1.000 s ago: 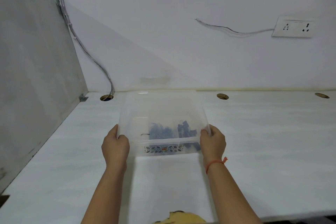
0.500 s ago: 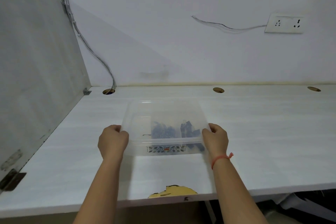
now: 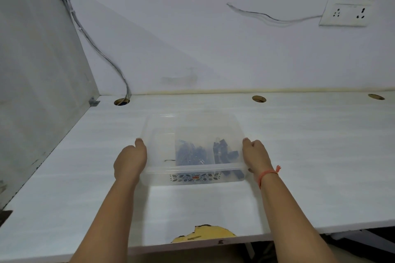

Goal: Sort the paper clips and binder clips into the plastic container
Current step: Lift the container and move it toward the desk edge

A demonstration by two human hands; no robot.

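White desk, hands gripping plastic container

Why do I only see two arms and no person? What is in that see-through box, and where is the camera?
The camera sits on the person's head and looks forward and down, so you see only their own arms reaching out, just as you see yours. There is only this one view.

The left hand and the right hand each press against one side of a clear plastic box. The box sits on a long white table against a wall.

Inside the box is a small clear bag of blue paper clips. Next to it, on the right, lie some dark binder clips, the kind that pinch paper together. The picture is a bit blurry, so I cannot count them.

The right wrist wears a red thread. On the wall you can see a power socket, and the table has round holes for cables.
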